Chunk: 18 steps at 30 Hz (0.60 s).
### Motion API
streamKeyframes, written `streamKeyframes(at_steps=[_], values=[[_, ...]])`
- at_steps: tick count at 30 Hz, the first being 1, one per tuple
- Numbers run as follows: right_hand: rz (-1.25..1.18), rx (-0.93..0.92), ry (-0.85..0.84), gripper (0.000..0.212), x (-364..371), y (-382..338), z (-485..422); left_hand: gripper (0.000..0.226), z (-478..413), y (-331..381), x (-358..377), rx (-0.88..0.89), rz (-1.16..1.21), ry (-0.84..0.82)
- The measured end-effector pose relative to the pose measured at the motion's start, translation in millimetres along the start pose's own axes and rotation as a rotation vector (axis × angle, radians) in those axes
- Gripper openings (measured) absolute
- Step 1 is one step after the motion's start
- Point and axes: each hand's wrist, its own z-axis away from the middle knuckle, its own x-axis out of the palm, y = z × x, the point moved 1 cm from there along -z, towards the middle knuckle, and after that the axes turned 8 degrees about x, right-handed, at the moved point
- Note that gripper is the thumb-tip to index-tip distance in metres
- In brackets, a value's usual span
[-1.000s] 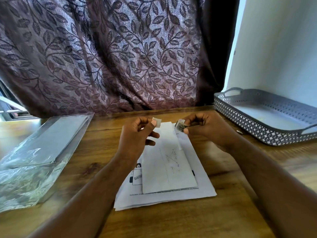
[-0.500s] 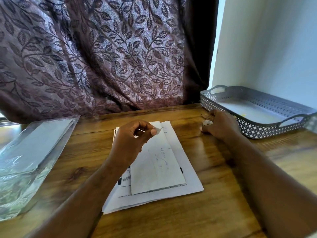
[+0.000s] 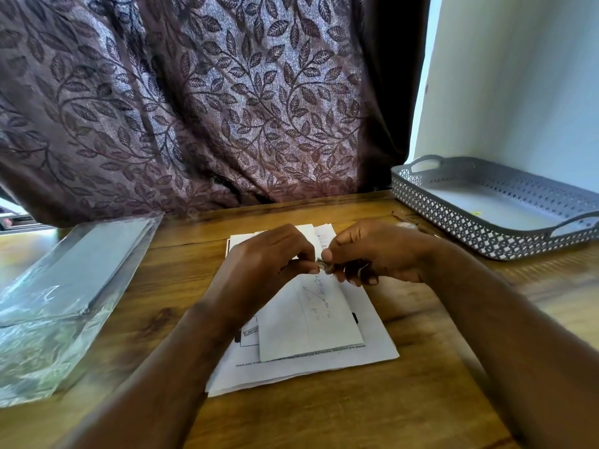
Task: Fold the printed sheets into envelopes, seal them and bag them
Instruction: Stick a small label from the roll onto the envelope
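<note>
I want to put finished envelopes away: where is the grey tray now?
In the head view the grey tray stands at the table's far right, against the white wall, beyond the right hand.

Both forearms come in from the lower edge of the view and meet in the middle, bare to the wrists. The left hand (image 3: 269, 257) is turned with its back to the camera, its fingers curled and the thumb and forefinger pinched together at the tips. The right hand (image 3: 372, 254) faces it, just beside, also with the thumb and forefinger pinched, and the other fingers (image 3: 363, 277) are bent under the palm.
</note>
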Motion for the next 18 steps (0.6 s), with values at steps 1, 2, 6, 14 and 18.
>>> streamKeyframes(at_steps=[1,2,6,14,18], values=[[0.011,-0.006,0.003,0.02,1,1,0,0.023,0,0,0,0.009,-0.008,-0.006],[0.014,-0.013,0.004,0.016,1,1,0,0.024,0,-1,0,0.013,-0.007,-0.009],[-0.016,-0.027,0.02,0.013,3,3,-5,0.022,3,-6,1,-0.004,0.019,-0.06],[-0.308,-0.069,0.485,0.018,14,20,-35,0.053,28,-32,8,-0.83,0.017,-0.105],[-0.379,-0.024,0.532,0.02,22,22,-43,0.056,25,-29,10,-1.064,0.173,-0.127]])
